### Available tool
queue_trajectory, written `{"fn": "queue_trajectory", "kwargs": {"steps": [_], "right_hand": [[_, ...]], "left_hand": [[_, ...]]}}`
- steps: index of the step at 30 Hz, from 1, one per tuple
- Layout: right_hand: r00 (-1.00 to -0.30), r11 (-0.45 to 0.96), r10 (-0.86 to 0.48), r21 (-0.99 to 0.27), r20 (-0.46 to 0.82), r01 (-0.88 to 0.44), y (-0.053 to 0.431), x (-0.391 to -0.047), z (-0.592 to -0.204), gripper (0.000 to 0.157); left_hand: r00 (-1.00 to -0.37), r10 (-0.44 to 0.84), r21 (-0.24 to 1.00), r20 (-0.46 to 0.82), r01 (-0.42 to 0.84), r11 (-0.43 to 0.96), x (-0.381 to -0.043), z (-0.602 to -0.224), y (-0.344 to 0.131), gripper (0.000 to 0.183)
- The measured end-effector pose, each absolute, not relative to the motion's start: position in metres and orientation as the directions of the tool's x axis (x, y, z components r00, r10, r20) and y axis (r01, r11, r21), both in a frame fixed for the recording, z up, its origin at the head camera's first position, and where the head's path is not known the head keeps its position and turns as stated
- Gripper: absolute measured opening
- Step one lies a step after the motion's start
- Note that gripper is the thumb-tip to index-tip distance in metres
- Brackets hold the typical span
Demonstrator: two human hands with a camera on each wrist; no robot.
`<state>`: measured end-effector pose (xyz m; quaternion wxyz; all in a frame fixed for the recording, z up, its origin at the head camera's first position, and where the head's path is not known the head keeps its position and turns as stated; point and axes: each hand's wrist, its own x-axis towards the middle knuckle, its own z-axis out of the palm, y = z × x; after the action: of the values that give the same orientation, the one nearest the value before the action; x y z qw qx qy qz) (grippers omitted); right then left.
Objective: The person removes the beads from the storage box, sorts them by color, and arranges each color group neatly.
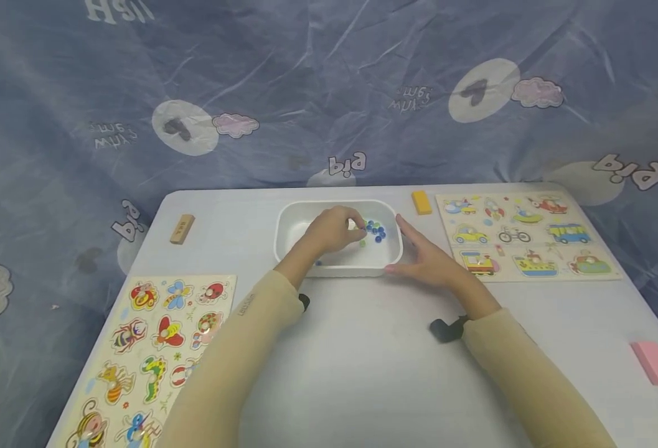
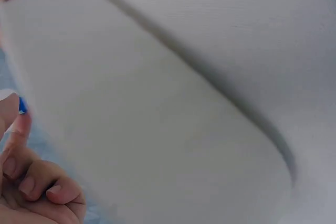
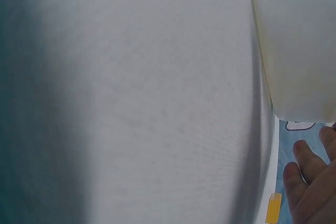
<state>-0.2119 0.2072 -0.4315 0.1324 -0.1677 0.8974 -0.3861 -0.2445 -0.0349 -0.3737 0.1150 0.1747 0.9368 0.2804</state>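
Showing bright blue, a bead [image 2: 22, 106] sits in the left grip [image 1: 330, 230].

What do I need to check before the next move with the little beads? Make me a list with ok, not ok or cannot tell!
1. Left hand has a bead: ok, finger and thumb pinch a blue bead.
2. White box is upright: ok, its open side faces up.
3. Right hand is at the box: ok, it is at the right end. How firmly it holds: cannot tell.
4. Beads are all together: not ok, most visible ones cluster near the right end, but a blue one lies apart by the front wall.
5. Every bead can be counted: cannot tell, the left hand and arm hide part of the box.
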Motion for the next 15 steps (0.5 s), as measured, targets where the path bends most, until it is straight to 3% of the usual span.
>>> {"fn": "queue_trajectory", "kwargs": {"steps": [10,15], "right_hand": [[-0.905,0.645,-0.413,-0.734,-0.103,-0.21,0.206,-0.209,-0.429,0.111],[-0.908,0.666,-0.407,-0.714,-0.104,-0.216,0.206,-0.211,-0.429,0.111]], "left_hand": [[-0.906,0.42,0.723,0.055,0.327,0.608,-0.199,-0.331,-0.069,0.018],[-0.916,0.4,0.778,0.042,0.281,0.562,-0.175,-0.322,-0.097,0.016]]}}
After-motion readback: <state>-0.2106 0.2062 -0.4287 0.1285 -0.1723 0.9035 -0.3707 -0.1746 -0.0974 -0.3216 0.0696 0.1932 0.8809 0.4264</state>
